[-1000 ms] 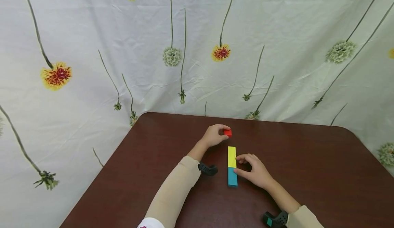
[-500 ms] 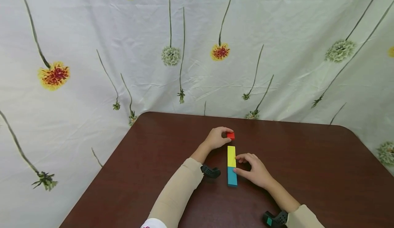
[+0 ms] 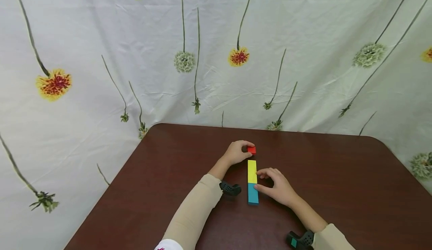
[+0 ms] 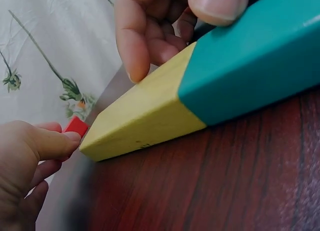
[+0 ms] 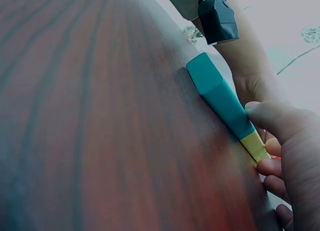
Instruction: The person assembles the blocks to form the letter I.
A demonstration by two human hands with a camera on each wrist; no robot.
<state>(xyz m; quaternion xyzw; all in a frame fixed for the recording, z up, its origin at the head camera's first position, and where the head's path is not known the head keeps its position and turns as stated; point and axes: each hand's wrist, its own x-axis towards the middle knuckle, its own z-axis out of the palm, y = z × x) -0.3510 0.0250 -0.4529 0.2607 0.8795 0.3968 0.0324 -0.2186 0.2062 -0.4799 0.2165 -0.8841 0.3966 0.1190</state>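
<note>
My left hand (image 3: 235,153) pinches a small red block (image 3: 252,150) between thumb and fingers. The red block is just past the far end of a yellow block (image 3: 252,172), with a narrow gap between them in the head view. Against the yellow block's near end lies a blue-green block (image 3: 253,195), end to end in one straight row on the table. My right hand (image 3: 279,187) is at the row's right side. Its thumb touches the blue-green block (image 4: 255,56) and its index fingertip touches the yellow block (image 4: 142,111); both stay on the same side.
The dark brown tabletop (image 3: 189,145) has rounded far corners. Behind it hangs a pale cloth (image 3: 152,36) printed with flowers. A black wrist device (image 3: 230,188) sits at the left wrist, and another wrist device (image 3: 300,239) at the right.
My left hand has brought the red block slightly right and nearer, into line with the yellow block's far end. My right hand and the row of two blocks have stayed in place.
</note>
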